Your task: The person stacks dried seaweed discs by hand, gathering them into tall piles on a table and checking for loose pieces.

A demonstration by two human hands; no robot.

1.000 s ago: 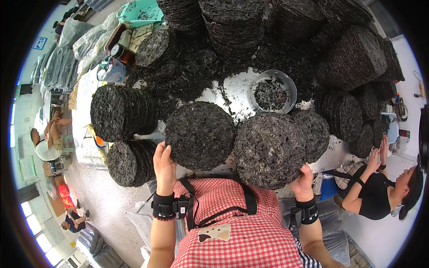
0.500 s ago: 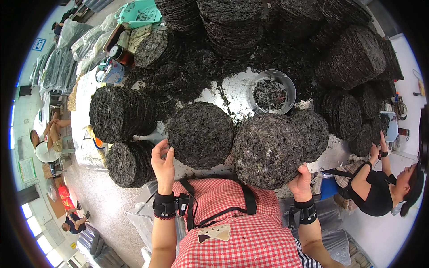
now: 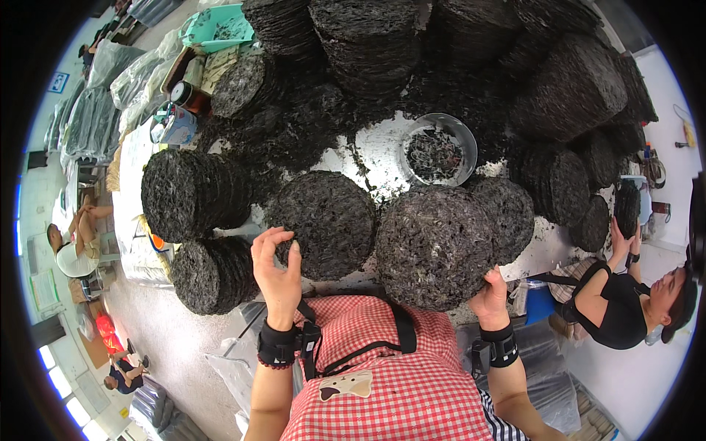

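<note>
Large dark disc (image 3: pixel 435 246), tilted at the bench (image 3: pixel 382 151) edge before me: my right hand (image 3: pixel 491 298) grips its lower rim. My left hand (image 3: pixel 276 268), fingers loosely curled, touches the neighbouring disc (image 3: pixel 327 220). Metal bowl (image 3: pixel 440 149) behind.

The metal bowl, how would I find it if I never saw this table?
Look at the white table ringed with stacks of dark round pressed discs. Near the middle, just beyond the two big discs by the person's hands, sits the metal bowl. It is the only shiny, hollow thing there, holding loose dark scraps.
</note>
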